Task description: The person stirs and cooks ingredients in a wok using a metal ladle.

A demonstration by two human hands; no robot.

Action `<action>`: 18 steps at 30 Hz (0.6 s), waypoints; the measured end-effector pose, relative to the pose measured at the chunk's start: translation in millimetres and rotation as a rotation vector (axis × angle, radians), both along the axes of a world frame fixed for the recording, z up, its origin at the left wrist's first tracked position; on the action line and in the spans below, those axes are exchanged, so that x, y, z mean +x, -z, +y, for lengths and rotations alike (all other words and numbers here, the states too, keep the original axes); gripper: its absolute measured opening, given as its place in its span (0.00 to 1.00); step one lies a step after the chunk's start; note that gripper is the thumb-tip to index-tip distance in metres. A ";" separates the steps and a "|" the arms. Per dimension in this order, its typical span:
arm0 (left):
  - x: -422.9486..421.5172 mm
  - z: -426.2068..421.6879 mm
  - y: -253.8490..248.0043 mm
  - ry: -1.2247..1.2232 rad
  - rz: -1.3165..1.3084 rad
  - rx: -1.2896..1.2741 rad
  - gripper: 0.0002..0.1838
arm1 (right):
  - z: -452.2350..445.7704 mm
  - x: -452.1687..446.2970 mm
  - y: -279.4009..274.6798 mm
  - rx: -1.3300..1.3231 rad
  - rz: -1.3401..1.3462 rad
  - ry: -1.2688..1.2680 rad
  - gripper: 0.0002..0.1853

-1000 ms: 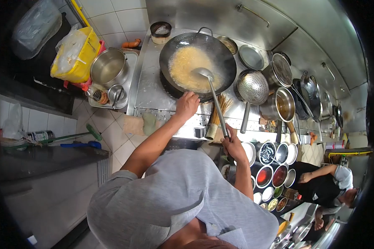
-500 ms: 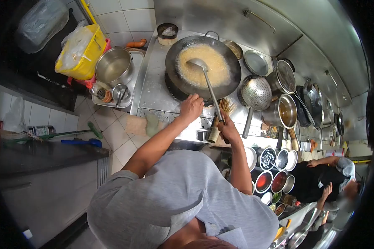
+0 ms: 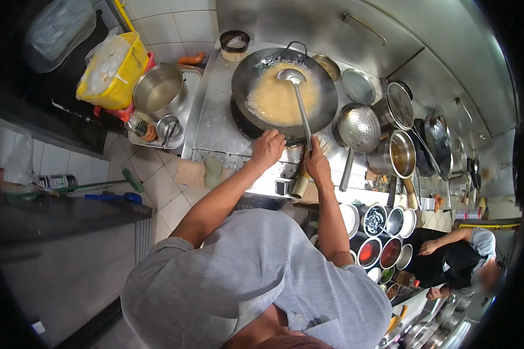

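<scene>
in the head view, a dark wok [image 3: 243, 87] with pale yellow liquid [image 3: 273, 106] is at upper centre. the right hand [image 3: 318, 164] has its grip clamped on the ladle [image 3: 303, 110], bowl inside the wok. the left hand [image 3: 268, 148] is at the wok's lower edge; i cannot tell whether its grip is closed.

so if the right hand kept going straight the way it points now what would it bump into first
Most likely the near rim of the wok, just ahead of the right hand along the ladle it grips; its height against the rim is hard to judge.
</scene>
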State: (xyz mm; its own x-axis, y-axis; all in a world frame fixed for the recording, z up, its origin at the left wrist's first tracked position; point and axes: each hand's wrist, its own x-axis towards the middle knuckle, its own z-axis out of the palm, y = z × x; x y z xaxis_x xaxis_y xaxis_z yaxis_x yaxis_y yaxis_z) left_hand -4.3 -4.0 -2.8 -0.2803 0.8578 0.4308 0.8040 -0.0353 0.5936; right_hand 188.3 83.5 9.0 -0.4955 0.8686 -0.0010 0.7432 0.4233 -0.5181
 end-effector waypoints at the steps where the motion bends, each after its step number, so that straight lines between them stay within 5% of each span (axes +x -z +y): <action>1: 0.0 -0.2 -1.5 -0.001 -0.006 -0.025 0.09 | -11.3 1.1 -21.1 -0.113 -0.061 0.048 0.40; 12: -0.7 -1.2 -2.8 0.026 -0.033 -0.015 0.06 | -86.9 84.2 -41.5 -0.260 0.186 0.012 0.41; 14: -1.8 -4.3 -4.5 0.021 0.014 -0.016 0.05 | -102.9 84.8 -78.9 -0.606 0.213 0.162 0.40; 16: -6.5 -5.7 -2.0 0.030 0.016 0.004 0.05 | -104.4 91.2 -75.9 -0.536 0.248 0.082 0.37; 18: -8.1 -4.3 -0.2 0.036 0.017 0.016 0.05 | -110.0 93.3 -93.1 -0.782 0.277 0.170 0.37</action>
State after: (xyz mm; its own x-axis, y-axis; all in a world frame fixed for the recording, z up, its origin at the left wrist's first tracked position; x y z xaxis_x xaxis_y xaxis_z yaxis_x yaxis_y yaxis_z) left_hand -12.3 -8.3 -2.6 -0.2417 0.8604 0.4487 0.8123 -0.0735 0.5786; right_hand 281.6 -26.5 102.1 -0.4290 0.7310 -0.5307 0.5671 -0.2394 -0.7881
